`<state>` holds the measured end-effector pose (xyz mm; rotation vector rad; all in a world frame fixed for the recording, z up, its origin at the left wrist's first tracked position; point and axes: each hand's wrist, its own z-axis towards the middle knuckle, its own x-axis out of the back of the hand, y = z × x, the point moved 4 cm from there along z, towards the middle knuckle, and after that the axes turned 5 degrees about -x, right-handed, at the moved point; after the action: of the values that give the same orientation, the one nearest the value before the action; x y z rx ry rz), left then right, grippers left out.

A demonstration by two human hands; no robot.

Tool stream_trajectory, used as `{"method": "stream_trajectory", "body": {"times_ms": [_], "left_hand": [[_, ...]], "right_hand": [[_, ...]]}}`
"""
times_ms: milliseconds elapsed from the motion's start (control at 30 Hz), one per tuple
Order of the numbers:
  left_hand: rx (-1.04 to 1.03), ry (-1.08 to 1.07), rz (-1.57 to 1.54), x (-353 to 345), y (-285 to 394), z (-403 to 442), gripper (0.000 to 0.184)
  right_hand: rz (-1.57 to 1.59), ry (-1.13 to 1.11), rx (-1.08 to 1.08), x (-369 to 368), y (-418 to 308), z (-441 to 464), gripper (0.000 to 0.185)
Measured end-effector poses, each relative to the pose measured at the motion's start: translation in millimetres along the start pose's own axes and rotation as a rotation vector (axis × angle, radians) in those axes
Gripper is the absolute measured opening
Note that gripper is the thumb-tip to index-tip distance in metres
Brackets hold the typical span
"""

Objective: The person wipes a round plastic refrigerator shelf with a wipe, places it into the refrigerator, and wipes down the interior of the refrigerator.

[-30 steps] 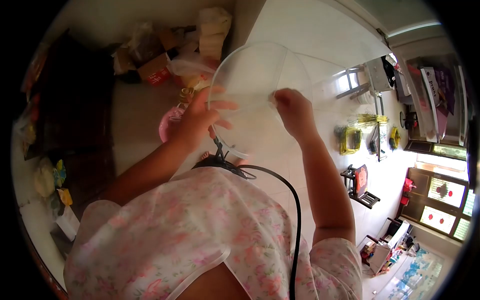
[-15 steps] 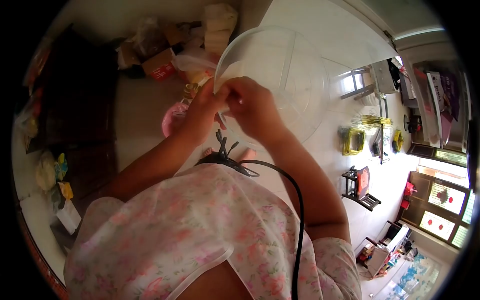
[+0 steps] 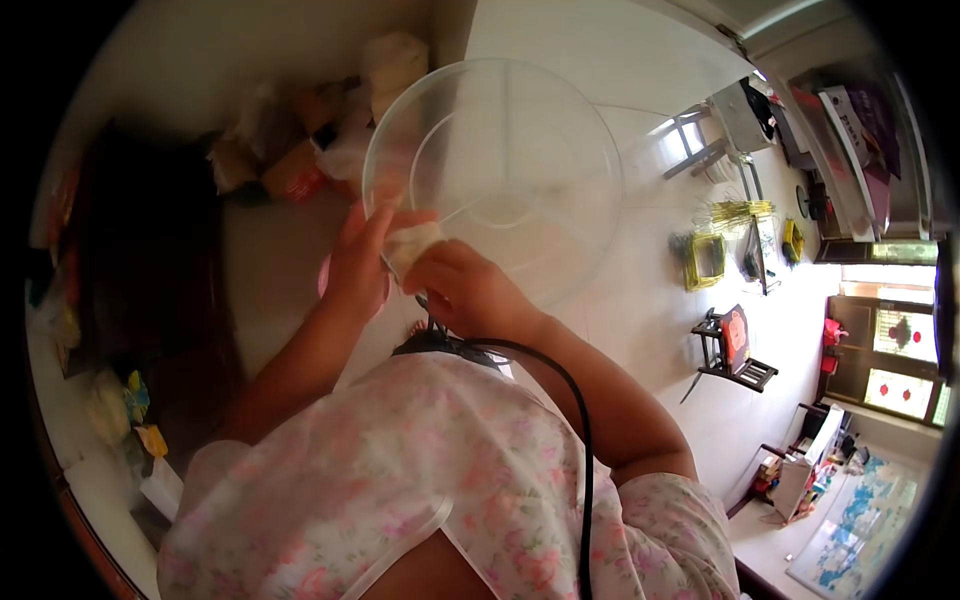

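A clear round plate (image 3: 560,130), see-through with a raised rim and a ring at its middle, is held up in front of my body. My left hand (image 3: 357,262) is closed on the plate's near left edge, its fingers partly blurred. Close beside it, my right hand (image 3: 470,292) is bent at the plate's near edge, pinching a small whitish cloth or tissue (image 3: 412,243) against the rim. The fingertips under the cloth are hidden.
A black cable (image 3: 582,420) runs down my floral clothing. Boxes and bags (image 3: 290,170) are piled at upper left, with a pink basin (image 3: 375,295) behind my left wrist. A black chair (image 3: 738,350) and yellow-green frames (image 3: 705,262) stand on the floor at right.
The plate has shifted left in view. My hands, earlier bunched together at its rim, are now lower and slightly apart, with the whitish cloth showing between them.
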<state>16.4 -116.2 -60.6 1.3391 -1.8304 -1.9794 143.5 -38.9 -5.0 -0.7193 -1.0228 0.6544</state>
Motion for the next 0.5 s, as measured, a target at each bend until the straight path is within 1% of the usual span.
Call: {"method": "stream_trajectory", "body": {"times_ms": [33,67,100,167,200,267,300,367,400,500], "left_hand": [[0.077,-0.043,-0.066,-8,6,-4,0.037],[0.050,-0.017,-0.023,-6,4,-3,0.037],[0.048,-0.026,-0.019,-3,4,-2,0.037],[0.058,-0.085,0.013,0,4,2,0.036],[0.053,-0.093,0.018,-3,4,5,0.036],[-0.024,-0.069,0.033,-6,9,11,0.035],[-0.030,-0.078,0.038,-11,12,12,0.035],[0.021,-0.090,0.034,-21,14,11,0.035],[0.013,-0.098,0.039,-24,14,13,0.035],[0.053,-0.073,0.040,-33,2,21,0.033]], "right_hand": [[-0.053,-0.053,-0.070,2,5,-7,0.021],[-0.103,-0.107,-0.139,7,12,-12,0.020],[-0.106,-0.097,-0.137,15,16,-18,0.020],[-0.363,-0.058,-0.189,39,27,-31,0.020],[-0.443,-0.053,-0.235,52,35,-36,0.019],[-0.625,-0.021,-0.338,75,50,-45,0.016],[-0.696,0.027,-0.346,86,52,-46,0.015],[-0.698,0.166,-0.280,111,54,-44,0.014],[-0.700,0.177,-0.275,120,50,-39,0.014],[-0.325,0.564,-0.357,165,30,-25,0.014]]}}
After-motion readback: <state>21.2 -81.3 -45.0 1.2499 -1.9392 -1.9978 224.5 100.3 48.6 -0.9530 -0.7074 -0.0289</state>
